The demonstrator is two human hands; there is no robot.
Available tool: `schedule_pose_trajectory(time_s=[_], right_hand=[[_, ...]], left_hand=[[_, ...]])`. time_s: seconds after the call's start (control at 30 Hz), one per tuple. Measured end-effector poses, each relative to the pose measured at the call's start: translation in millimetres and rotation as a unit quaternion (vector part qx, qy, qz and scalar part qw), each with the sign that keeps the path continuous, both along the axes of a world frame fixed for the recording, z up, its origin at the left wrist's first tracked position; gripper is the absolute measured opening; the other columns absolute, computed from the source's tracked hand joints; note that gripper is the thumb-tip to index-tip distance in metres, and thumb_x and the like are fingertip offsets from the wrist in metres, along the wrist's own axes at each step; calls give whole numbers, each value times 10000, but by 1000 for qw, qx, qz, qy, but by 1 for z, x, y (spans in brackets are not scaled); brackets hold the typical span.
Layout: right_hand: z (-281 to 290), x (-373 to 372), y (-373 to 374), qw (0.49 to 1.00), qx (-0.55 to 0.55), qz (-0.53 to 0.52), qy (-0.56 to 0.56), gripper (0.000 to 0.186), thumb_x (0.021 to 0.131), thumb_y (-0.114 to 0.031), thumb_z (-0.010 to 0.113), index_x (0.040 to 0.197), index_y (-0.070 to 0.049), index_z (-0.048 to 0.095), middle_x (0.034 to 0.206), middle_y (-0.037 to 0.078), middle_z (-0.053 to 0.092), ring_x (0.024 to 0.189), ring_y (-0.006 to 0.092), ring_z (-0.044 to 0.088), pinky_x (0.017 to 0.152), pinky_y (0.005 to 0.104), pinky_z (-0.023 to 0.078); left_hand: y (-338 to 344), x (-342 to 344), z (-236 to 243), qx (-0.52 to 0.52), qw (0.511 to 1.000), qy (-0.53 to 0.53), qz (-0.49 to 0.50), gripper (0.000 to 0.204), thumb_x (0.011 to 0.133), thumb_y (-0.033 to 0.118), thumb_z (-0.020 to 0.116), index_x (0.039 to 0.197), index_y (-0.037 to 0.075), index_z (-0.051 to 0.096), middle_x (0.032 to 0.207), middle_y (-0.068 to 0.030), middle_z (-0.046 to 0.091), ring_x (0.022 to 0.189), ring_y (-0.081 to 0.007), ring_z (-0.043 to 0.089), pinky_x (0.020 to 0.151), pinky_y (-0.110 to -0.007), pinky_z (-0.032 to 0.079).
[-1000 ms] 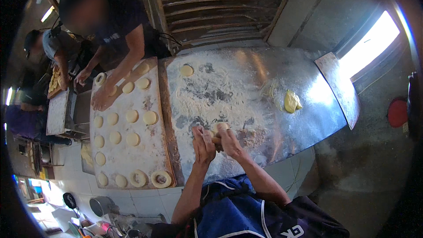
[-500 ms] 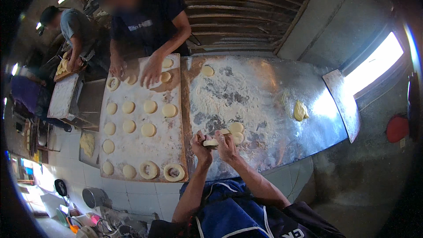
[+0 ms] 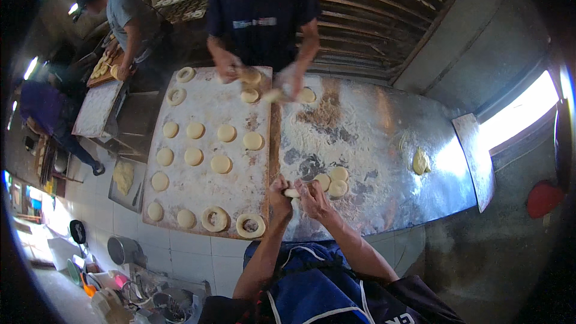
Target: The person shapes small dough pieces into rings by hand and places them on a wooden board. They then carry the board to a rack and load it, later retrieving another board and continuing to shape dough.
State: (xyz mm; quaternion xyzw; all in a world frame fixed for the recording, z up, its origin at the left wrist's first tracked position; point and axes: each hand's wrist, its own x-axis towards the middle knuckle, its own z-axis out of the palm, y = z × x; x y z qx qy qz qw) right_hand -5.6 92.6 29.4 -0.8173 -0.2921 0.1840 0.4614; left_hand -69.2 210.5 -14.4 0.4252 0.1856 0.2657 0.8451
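Observation:
Between my two hands, at the near edge of the metal table, is a pale dough ring (image 3: 291, 193), largely covered by fingers. My left hand (image 3: 280, 197) grips one side of it, and my right hand (image 3: 314, 200) is closed on the other. Right beside my right hand lies a small group of dough rounds (image 3: 339, 173) on the floured metal. To the left, a floured wooden board (image 3: 198, 195) carries several flat dough rounds and some shaped rings, including a dough ring (image 3: 250, 225) at its near right corner.
Across the table, a co-worker (image 3: 258, 24) holds dough pieces, hands blurred. A dough lump (image 3: 421, 161) sits on the metal table (image 3: 384, 198) to the right. Another person (image 3: 129, 21) works at a small table at far left. A tray of dough (image 3: 123, 178) rests below the board's left side.
The view has shifted, so the board and co-worker appear farther right. The co-worker's hands have lifted dough from the board. My hands stay closed on the ring, turned a little.

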Motion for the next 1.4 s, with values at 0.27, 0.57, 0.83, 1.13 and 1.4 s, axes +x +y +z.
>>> schedule_pose_trajectory(time_s=[0.27, 0.57, 0.83, 1.13, 1.4], right_hand=[[-26, -3, 4, 983, 89, 118, -111, 249, 959, -24, 670, 1205, 4, 648, 756, 151, 624, 594, 331, 547, 550, 440, 474], [-5, -22, 30, 990, 65, 123, -33, 302, 1029, -281, 619, 957, -9, 727, 679, 116, 604, 560, 187, 518, 545, 345, 433], [25, -37, 64, 935, 255, 147, 198, 335, 1006, -333, 636, 1003, 0, 680, 859, 94, 677, 776, 155, 599, 681, 366, 506], [11, -37, 85, 989, -93, -15, -113, 600, 876, -260, 762, 1359, 14, 533, 1138, 292, 659, 1164, 503, 598, 972, 542, 501], [-57, 39, -19, 882, -377, -22, -281, 407, 926, -138, 665, 1283, 47, 605, 1218, 273, 639, 1160, 468, 584, 1026, 528, 458]], left_hand=[[11, -18, 10, 164, 982, 83, 46, 418, 1062, 366, 480, 771, 68, 517, 689, 11, 503, 616, -121, 472, 549, -332, 393], [37, -35, 13, 270, 960, 24, 66, 398, 1049, 363, 485, 778, 71, 491, 745, -27, 515, 682, -158, 496, 622, -343, 434], [77, -64, 17, 235, 958, 141, 88, 412, 1045, 332, 463, 762, 31, 458, 702, -55, 494, 639, -159, 468, 580, -384, 413], [131, -66, 17, 555, 735, 364, 135, 254, 993, 251, 621, 987, -2, 634, 824, -182, 653, 800, -383, 610, 765, -494, 491], [128, -75, 17, 636, 715, 272, 103, 227, 888, 157, 750, 1060, 34, 670, 900, -142, 685, 906, -379, 623, 828, -492, 482]])
